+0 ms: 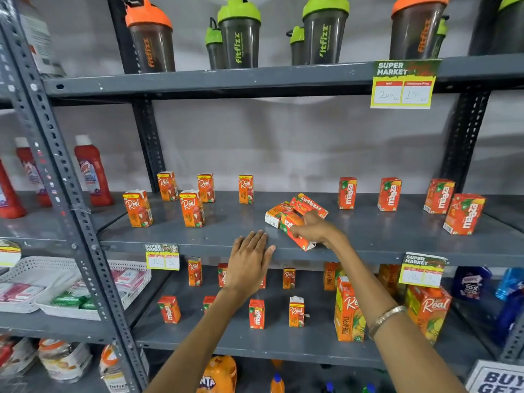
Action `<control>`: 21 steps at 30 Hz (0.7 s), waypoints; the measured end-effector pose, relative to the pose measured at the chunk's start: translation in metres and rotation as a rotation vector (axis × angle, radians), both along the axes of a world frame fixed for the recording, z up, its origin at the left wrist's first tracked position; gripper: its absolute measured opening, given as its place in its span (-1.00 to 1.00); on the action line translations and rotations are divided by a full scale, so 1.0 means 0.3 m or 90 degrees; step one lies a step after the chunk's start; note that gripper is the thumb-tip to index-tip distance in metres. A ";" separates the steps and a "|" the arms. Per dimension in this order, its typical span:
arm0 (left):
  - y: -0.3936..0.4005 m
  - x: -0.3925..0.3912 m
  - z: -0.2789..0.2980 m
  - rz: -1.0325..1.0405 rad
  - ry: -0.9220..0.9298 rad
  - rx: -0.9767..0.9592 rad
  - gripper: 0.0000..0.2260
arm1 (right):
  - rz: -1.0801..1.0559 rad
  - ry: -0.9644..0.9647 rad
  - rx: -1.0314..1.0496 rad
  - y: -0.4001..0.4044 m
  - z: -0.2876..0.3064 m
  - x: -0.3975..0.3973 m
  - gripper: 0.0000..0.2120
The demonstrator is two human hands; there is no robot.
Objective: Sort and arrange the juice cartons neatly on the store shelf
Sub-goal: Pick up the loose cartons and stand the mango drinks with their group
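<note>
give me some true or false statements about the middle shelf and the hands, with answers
1. The right hand grips a lying carton near the shelf edge. True.
2. The left hand holds a carton. False: it rests open and flat on the shelf edge.
3. Five Real cartons stand upright on the left. True.
4. Every Maaza carton stands upright. False: one Maaza carton lies flat mid-shelf.
5. The shaker bottles stand below the cartons. False: they are above.

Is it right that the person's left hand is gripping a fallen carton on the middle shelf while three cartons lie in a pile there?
Not quite. The head view shows the right hand on the fallen carton in the pile of three. The left hand lies flat and empty on the front edge of the middle shelf.
</note>
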State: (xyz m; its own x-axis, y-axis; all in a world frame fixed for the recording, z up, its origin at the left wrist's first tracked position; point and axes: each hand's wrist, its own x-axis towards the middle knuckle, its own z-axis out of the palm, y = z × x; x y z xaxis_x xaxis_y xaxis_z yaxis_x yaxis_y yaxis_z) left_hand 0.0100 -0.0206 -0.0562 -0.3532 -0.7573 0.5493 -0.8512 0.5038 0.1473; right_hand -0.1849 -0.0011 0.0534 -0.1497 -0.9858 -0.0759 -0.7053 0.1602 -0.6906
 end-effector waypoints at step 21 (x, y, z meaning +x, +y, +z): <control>0.010 -0.015 -0.010 0.028 0.015 -0.027 -0.39 | 0.361 -0.859 -0.313 0.560 0.287 0.188 -0.17</control>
